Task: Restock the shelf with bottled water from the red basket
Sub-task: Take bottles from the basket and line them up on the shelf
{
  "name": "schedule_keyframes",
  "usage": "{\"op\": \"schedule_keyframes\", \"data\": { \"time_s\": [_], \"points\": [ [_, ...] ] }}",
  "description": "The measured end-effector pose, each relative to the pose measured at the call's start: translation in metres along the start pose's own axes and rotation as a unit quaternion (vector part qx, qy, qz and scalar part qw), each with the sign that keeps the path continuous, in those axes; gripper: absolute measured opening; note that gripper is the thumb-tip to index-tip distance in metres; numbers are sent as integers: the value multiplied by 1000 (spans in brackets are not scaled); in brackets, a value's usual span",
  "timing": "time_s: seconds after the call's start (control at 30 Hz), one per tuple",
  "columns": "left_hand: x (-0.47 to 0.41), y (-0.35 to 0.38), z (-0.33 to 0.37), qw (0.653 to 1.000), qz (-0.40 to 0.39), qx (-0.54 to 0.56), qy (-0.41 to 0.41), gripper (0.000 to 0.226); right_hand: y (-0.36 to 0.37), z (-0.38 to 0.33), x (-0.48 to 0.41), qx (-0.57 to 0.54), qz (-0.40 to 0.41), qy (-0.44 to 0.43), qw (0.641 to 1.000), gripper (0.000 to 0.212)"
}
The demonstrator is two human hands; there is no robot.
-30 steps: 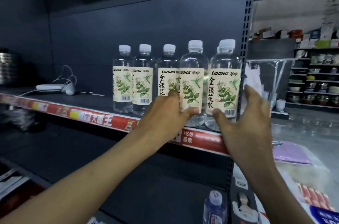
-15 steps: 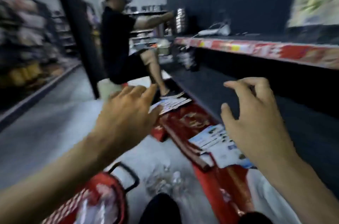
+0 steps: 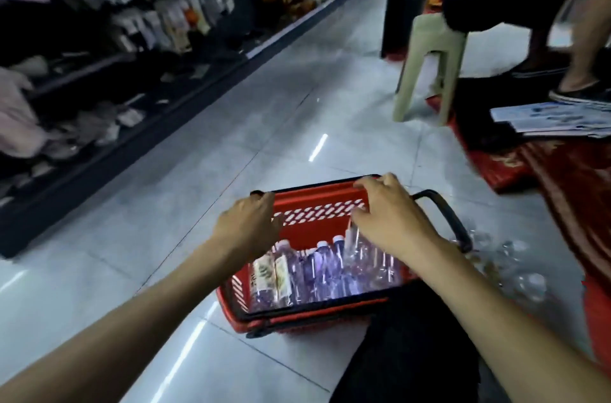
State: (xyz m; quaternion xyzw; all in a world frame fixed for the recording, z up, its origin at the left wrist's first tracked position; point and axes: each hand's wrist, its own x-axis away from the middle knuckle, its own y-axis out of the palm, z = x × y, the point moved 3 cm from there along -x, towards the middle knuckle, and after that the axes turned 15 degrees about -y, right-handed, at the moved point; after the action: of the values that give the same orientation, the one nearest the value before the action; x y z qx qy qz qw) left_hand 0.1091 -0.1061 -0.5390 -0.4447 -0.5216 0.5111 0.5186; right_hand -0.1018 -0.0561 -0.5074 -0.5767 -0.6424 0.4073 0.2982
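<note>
The red basket [image 3: 314,201] with a black rim stands on the grey tiled floor just in front of me. Several clear water bottles [image 3: 324,270] with white caps lie inside it, and the leftmost one [image 3: 269,275] shows a pale leaf label. My left hand [image 3: 248,224] hovers over the basket's left side, fingers loosely bent down and holding nothing. My right hand [image 3: 386,217] reaches over the right side with fingers spread, the thumb close to a bottle; I cannot see contact. The shelf being stocked is out of view.
The basket's black handle [image 3: 446,217] sticks out to the right, beside crumpled clear plastic wrap [image 3: 506,263]. A pale plastic stool [image 3: 429,65] and another person's legs [image 3: 578,72] are ahead right, near leaflets [image 3: 555,118] and red cloth [image 3: 562,178]. Stocked shelves [image 3: 99,39] line the left.
My view has swung from the shelf with its row of bottles down to the floor. Both hands left the shelved bottles and came down over the red basket.
</note>
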Motion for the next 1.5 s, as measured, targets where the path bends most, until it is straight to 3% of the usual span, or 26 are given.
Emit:
{"op": "schedule_keyframes", "data": {
  "time_s": [0.2, 0.3, 0.4, 0.47, 0.67, 0.8, 0.87, 0.97, 1.07, 1.17, 1.3, 1.4, 1.5],
  "points": [
    [-41, 108, -59, 966, -201, 123, -106, 23, 139, 0, -66, -119, -161, 70, 977, 42],
    [-48, 149, -71, 940, -262, 150, -161, 18, 202, 12, -74, -167, -215, 131, 953, 37],
    [-56, 176, -72, 913, -277, 214, -212, 20, 251, 25, -66, -204, -241, 211, 925, 41],
    [-58, 192, -71, 881, -303, 266, -248, 20, 273, 30, -62, -225, -240, 241, 913, 59],
    [-55, 220, -69, 792, -315, 386, -352, 13, 312, 45, -70, -274, -220, 283, 892, 80],
    [-63, 235, -74, 734, -311, 437, -416, 14, 329, 50, -64, -263, -258, 297, 881, 91],
    [-67, 246, -81, 711, -323, 445, -438, 25, 342, 51, -62, -277, -270, 298, 873, 107],
    [-72, 277, -95, 713, -344, 425, -438, 54, 351, 49, -63, -292, -277, 305, 863, 121],
    [-71, 260, -88, 728, -352, 411, -421, 53, 347, 54, -65, -317, -269, 318, 852, 107],
    [-66, 243, -78, 688, -385, 442, -428, 29, 331, 63, -65, -371, -261, 341, 823, 98],
    [-59, 220, -72, 643, -428, 481, -415, 53, 308, 72, -61, -450, -279, 355, 770, 61],
    [-57, 190, -65, 662, -404, 504, -380, 63, 276, 71, -66, -499, -255, 316, 766, 61],
    [-59, 142, -54, 713, -348, 523, -311, 49, 230, 65, -69, -544, -207, 257, 771, 80]
  ]
}}
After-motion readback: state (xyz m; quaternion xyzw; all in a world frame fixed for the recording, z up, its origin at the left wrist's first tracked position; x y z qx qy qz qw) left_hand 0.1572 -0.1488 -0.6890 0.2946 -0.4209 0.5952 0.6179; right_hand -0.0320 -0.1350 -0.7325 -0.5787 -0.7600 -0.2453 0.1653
